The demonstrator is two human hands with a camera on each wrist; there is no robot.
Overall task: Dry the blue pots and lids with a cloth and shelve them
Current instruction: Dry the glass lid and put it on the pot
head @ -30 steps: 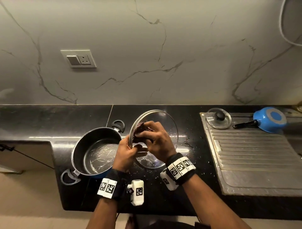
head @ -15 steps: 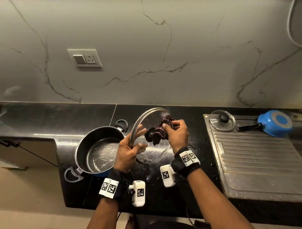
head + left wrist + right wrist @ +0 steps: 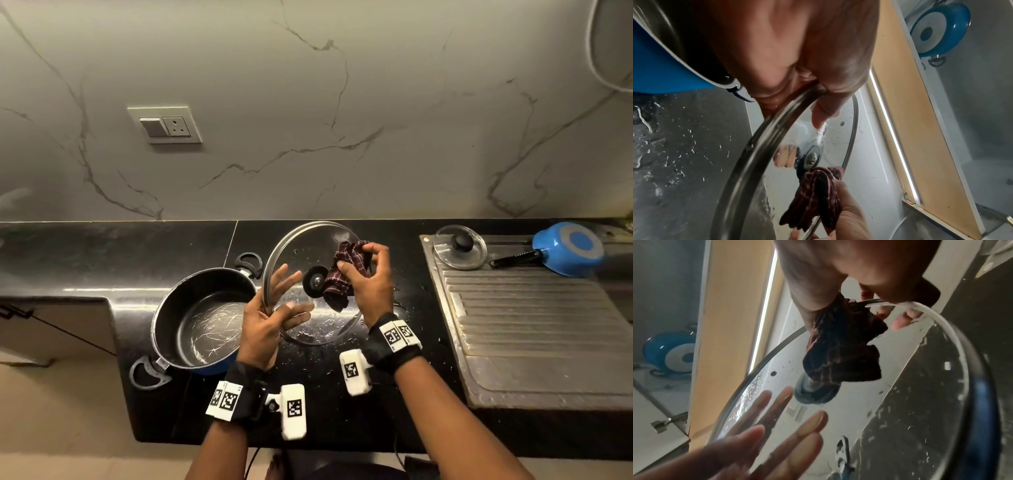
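I hold a large glass lid [image 3: 318, 329] tilted on edge above the black counter [image 3: 102, 253]. My left hand [image 3: 287, 294] pinches its left rim, straight fingers behind the glass and thumb in front. My right hand [image 3: 358, 260] pinches a bunched maroon cloth [image 3: 339, 277] against the glass, right of the black knob [image 3: 314, 283]. The left wrist view shows the steel rim [image 3: 748, 154] in my palm and the cloth [image 3: 818, 194] below. The right wrist view shows the cloth [image 3: 842, 350] on the wet lid [image 3: 900, 386]. The big blue pot [image 3: 205, 318] stands upright left of the lid.
A small glass lid [image 3: 459, 246] and an upturned small blue saucepan [image 3: 568, 248] lie at the back of the steel drainboard [image 3: 531, 335] on the right. Water drops dot the counter. Another blue pot [image 3: 937, 30] sits bottom-out on a shelf in the wrist views.
My right hand has slid the cloth from the lid's centre out to the right of the knob, which now shows. My left fingers have spread wider behind the glass.
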